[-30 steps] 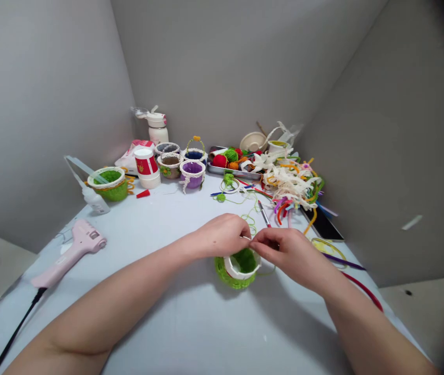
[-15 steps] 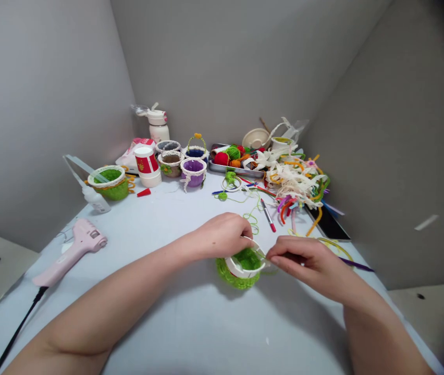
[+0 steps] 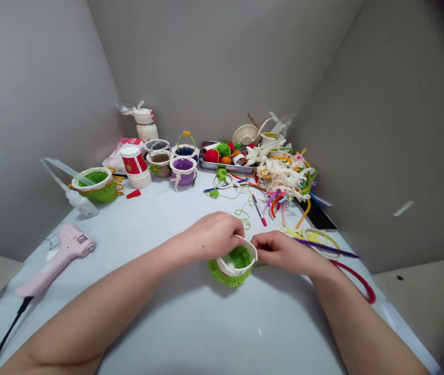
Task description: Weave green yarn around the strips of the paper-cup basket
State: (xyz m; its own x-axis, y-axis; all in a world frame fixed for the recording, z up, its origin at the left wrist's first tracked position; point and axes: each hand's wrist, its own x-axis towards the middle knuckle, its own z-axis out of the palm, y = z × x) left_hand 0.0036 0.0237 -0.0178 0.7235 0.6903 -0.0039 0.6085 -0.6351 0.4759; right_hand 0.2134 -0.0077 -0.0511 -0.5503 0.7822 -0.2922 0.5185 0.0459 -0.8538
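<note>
A small white-rimmed cup (image 3: 238, 272) stands on the table before me, tilted slightly. Green yarn (image 3: 229, 280) wraps its outside, and green also shows within. My left hand (image 3: 220, 235) grips the far left part of the rim, thumb and fingers closed over it. At the right side of the rim, my right hand (image 3: 280, 251) is closed in a pinch. A thin green strand shows just below those fingers; the fingertips are partly hidden, and the strand seems to run into them.
At left lie a pink glue gun (image 3: 60, 255), a glue bottle (image 3: 83, 203) and a green basket (image 3: 100, 192). Behind stand a purple cup (image 3: 183, 172) and a tray (image 3: 225, 167) of yarn balls. Red scissors (image 3: 365, 289) lie beside my right forearm; a marker (image 3: 259, 210) lies ahead.
The view has shifted, so everything sits further left. My right hand has drawn in closer to the rim, and the red scissors have come into sight. My left hand keeps its hold.
</note>
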